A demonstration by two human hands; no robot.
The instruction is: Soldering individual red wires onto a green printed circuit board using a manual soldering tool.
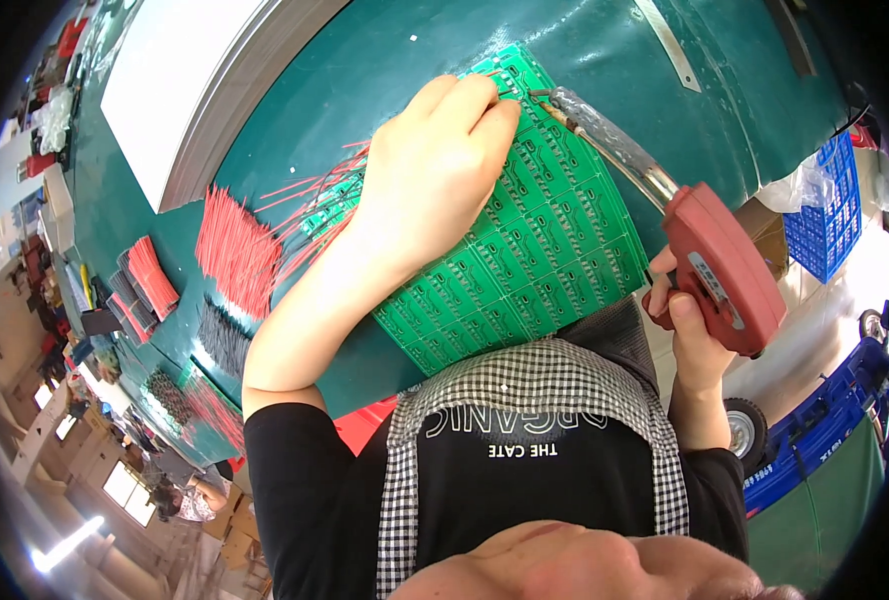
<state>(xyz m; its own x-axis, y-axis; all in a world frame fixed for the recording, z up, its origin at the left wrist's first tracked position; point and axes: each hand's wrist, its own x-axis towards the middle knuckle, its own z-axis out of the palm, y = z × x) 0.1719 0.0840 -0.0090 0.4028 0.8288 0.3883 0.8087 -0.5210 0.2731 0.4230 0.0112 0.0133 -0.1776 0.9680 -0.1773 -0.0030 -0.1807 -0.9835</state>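
The person's chin (565, 560) was caught nearest the camera, with a checked apron (485, 380) shown beyond it. On the green worktop (365, 60), a green circuit board sheet (525, 250) was laid just past the apron, its right edge slanted from the far end down toward the right hand (700, 345). By that hand a red soldering gun (730, 260) was gripped, the fingers being closed around its handle. Its long barrel was angled up and to the left, so that the tip (541, 93) was placed over the sheet's far end, just to the right of the left fingers. The sheet was partly covered by the left hand (440, 150), its fingers curled downward; whether a wire was pinched there could not be told, the fingertips being mostly hidden. Red wires (237, 250) were bunched left of the left forearm, with black wires (223, 340) beside them.
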